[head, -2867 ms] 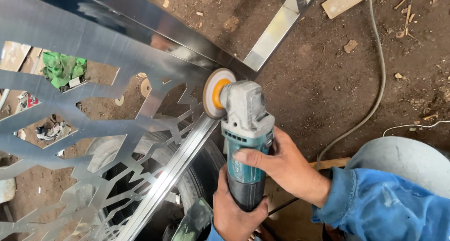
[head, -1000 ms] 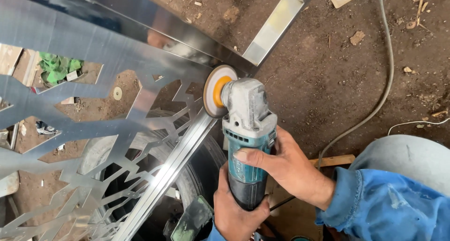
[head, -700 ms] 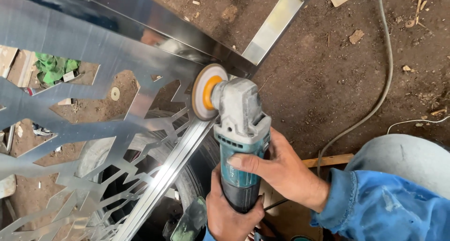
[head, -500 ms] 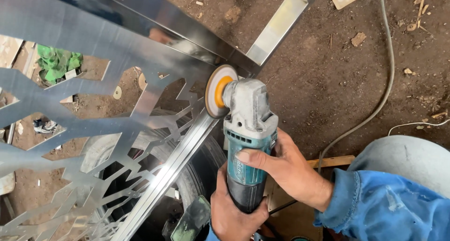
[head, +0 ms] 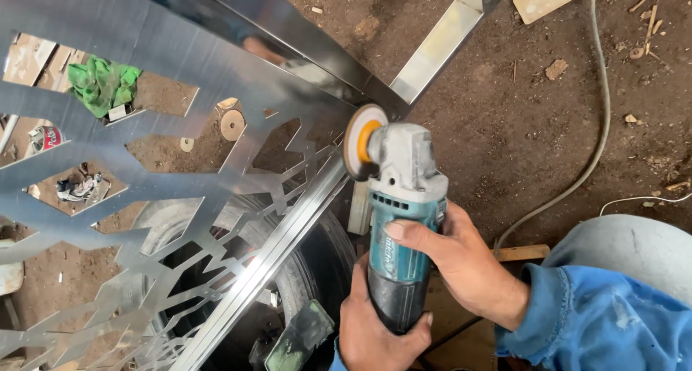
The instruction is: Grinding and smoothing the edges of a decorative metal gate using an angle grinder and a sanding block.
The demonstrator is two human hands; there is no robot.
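Gripping the rear of a teal angle grinder (head: 400,227), the left hand (head: 378,328) wraps its dark handle near the bottom edge; the right hand (head: 454,259), in a blue sleeve (head: 598,320), clasps the body; farther off, the flap disc (head: 362,140) seems to touch the cut-out steel panel (head: 144,162); a grey cable (head: 591,147) crosses the dirt at right.

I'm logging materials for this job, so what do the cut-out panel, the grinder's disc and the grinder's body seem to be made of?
The cut-out panel looks like brushed stainless or similar sheet metal: silvery, reflective, with fine grain lines. The disc seems a fibrous or abrasive pad, matt beige with an orange hub. The grinder body looks like teal moulded plastic, its head grey cast metal. Both hands, right hand and left hand, grip it.
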